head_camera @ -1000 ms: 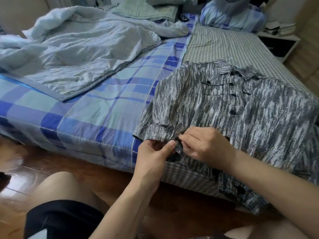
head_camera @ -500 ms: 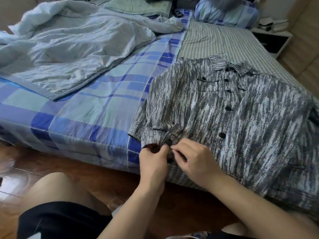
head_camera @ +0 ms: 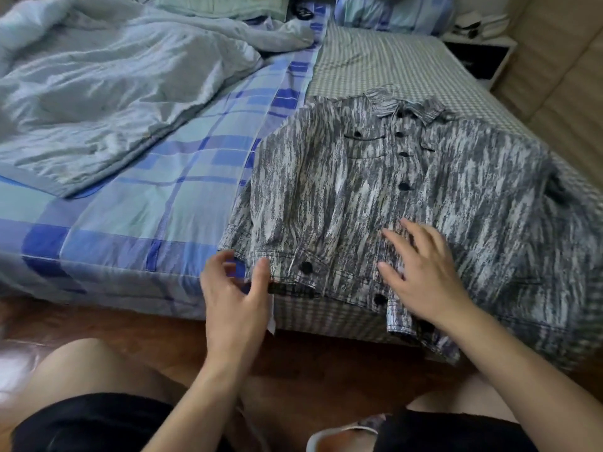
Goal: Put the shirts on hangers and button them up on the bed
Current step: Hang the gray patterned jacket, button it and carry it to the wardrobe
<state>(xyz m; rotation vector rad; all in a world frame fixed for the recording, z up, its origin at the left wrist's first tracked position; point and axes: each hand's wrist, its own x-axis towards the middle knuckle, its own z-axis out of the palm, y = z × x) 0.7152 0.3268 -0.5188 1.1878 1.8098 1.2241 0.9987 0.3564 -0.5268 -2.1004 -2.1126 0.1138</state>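
A grey and white streaked shirt is seen laid flat, front up, at the centre right of the frame, on a small-checked sheet that covers the right part of the bed. Its collar points toward the upper right, and its hem hangs slightly over the bed's near edge. A line of dark buttons runs down the front and appears fastened from the collar to the hem; a further button is seen closed on the cuff at lower centre. Whether a hanger is inside the shirt cannot be told, since none shows at the collar. The right hand is laid on the lower front of the shirt with fingers spread and straight, gripping nothing. The left hand is held at the bed edge just left of the cuff, fingers loosely parted and blurred, with nothing held. The buttoning of this shirt is judged to be finished or nearly so; any other shirts are left to do, though none is clearly seen. Outward from there, a blue plaid sheet fills the middle left, a crumpled pale blue quilt lies at upper left, and a pillow sits at the top. A wooden floor and the person's knees are seen along the bottom.
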